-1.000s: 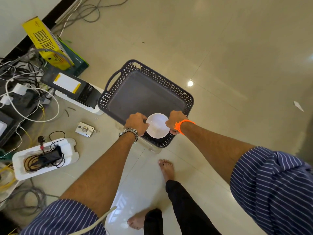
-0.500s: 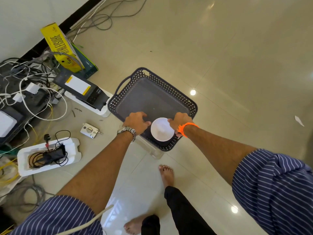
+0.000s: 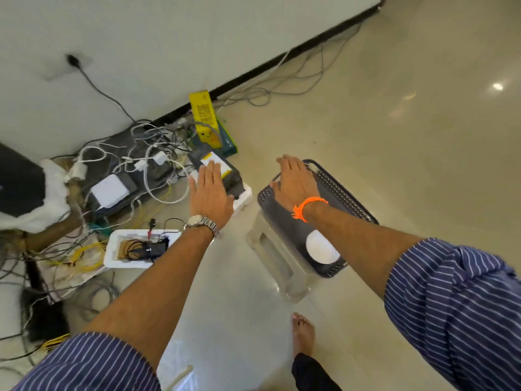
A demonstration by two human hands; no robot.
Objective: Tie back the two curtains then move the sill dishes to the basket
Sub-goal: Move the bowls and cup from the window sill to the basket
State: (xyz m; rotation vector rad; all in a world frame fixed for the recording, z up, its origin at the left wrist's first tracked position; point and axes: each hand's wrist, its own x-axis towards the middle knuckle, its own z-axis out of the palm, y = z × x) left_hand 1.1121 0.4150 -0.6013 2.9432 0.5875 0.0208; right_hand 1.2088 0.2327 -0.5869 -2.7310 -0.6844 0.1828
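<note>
Right of centre in the frame sits the dark basket (image 3: pixel 342 193), perched on a pale plastic stool (image 3: pixel 277 259) on the glossy tiled floor (image 3: pixel 394 136). Its walls are open lattice, so I judge it light and a little flexible; the sure place to take it would be the looped handle at its far end or the rim on two opposite sides.

Lower in the basket, at the end nearest the person, lies the white dish (image 3: pixel 321 248), resting on the basket floor and partly hidden by the right forearm. It looks glazed, smooth and hard: probably slippery and likely to chip if dropped, so it wants a grip at opposite edges of the rim, set down rather than let fall.

The right hand (image 3: pixel 294 182), with an orange band at the wrist, is spread flat and open above the far end of the basket, holding nothing; I cannot tell whether it touches the rim. The left hand (image 3: pixel 210 193), wearing a metal watch, is likewise open and empty, fingers together, hovering left of the basket above the clutter.

A tangle of cables (image 3: pixel 141 159) fills the left of the frame.
</note>
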